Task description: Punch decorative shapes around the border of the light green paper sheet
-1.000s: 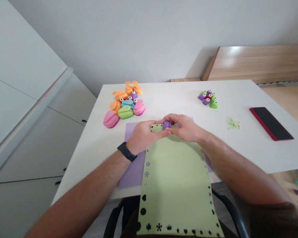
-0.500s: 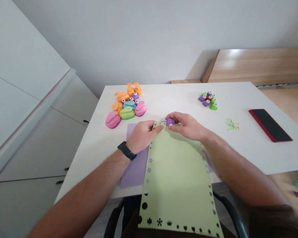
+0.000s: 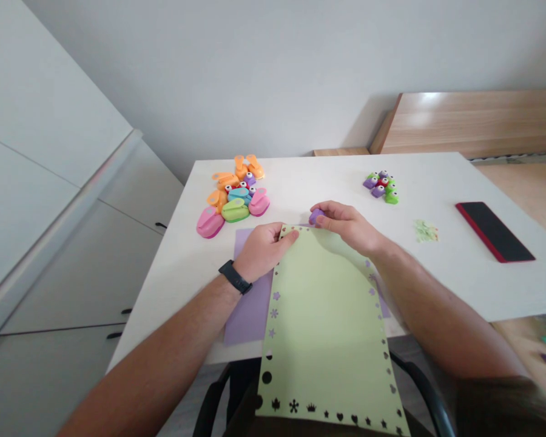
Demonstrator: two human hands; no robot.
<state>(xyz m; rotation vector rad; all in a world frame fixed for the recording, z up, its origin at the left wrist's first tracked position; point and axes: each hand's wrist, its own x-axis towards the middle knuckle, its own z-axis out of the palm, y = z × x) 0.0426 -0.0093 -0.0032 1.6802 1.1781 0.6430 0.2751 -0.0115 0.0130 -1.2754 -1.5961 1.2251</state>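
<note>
right hand point(image 3: 348, 226) pinches a small purple punch point(image 3: 316, 216) just past the top corner of the green sheet point(image 3: 325, 328); left hand point(image 3: 264, 252) lies open on it, over a purple sheet point(image 3: 248, 309), with a pile of punches point(image 3: 232, 197) just beyond.

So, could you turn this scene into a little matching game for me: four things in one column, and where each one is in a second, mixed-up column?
Things:
1. black wristband
2. small purple craft punch
3. phone in a red case
4. lilac paper sheet

Places:
A. partly under the pale green paper sheet
B. near the right edge of the white table
C. around the left wrist
D. held in the right hand

Pairs: 1-C, 2-D, 3-B, 4-A
</note>
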